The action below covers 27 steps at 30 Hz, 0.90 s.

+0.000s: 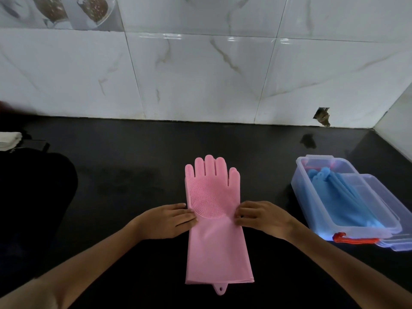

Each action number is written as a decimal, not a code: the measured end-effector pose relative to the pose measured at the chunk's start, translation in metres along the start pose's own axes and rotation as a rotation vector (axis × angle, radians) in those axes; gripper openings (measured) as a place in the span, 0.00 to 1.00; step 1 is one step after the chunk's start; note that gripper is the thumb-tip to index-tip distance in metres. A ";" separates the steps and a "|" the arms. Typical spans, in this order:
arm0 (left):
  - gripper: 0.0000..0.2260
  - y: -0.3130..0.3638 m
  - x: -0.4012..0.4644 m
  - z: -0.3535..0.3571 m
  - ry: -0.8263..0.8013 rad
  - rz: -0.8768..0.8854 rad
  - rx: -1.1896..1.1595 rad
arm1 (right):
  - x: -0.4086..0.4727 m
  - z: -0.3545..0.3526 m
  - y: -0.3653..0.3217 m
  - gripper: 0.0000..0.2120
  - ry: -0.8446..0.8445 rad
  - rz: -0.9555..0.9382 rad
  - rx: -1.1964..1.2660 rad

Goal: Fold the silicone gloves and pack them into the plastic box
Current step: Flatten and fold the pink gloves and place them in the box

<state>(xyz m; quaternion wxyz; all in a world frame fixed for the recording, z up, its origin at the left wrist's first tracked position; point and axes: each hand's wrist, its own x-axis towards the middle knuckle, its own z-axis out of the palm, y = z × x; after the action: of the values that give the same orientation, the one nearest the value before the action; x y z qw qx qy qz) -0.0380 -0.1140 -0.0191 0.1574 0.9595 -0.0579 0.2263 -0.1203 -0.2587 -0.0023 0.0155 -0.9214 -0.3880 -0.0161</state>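
Observation:
A pink silicone glove (pixel 215 239) lies flat on the black counter, fingers toward the wall, bristled palm up, with a hanging tab at its near cuff. It looks like two gloves stacked. My left hand (pixel 166 219) rests at the glove's left edge near the wrist, fingers flat and touching it. My right hand (pixel 259 216) is at the right edge, fingertips curled on the rim. To the right stands the clear plastic box (pixel 305 197), open, with folded blue gloves (pixel 338 197) inside.
The box lid (pixel 392 221) lies partly under or beside the box, with a red latch (pixel 354 240) at the near end. A white cloth (pixel 9 139) sits at the far left by a dark object. The tiled wall runs along the back.

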 end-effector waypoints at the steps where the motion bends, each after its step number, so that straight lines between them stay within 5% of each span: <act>1: 0.21 0.001 0.001 -0.001 0.003 -0.004 0.002 | 0.002 0.000 -0.001 0.25 -0.035 0.007 0.005; 9: 0.19 0.005 0.004 -0.020 -0.110 -0.083 -0.024 | 0.002 0.011 -0.008 0.15 0.036 0.454 0.353; 13: 0.08 -0.089 -0.022 -0.020 -0.412 0.146 -0.007 | 0.032 -0.004 -0.007 0.12 0.030 0.740 0.494; 16: 0.06 -0.099 -0.009 -0.034 -0.438 -0.157 -0.142 | 0.071 -0.011 -0.004 0.10 -0.124 0.966 0.352; 19: 0.11 -0.075 0.021 -0.043 -0.687 -0.567 -0.182 | 0.098 -0.009 -0.006 0.16 0.041 1.187 0.335; 23: 0.15 -0.077 0.032 -0.041 -0.824 -0.635 -0.181 | 0.108 -0.005 -0.003 0.21 0.089 1.350 0.409; 27: 0.17 -0.074 0.027 -0.041 -0.751 -0.622 -0.199 | 0.105 0.002 -0.002 0.22 0.128 1.337 0.387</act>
<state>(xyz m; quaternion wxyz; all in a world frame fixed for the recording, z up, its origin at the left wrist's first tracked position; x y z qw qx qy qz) -0.0170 -0.0319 0.0074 0.2767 0.9268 0.1569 -0.1994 -0.0481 -0.1823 0.0005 0.2088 -0.9404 0.2682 0.0119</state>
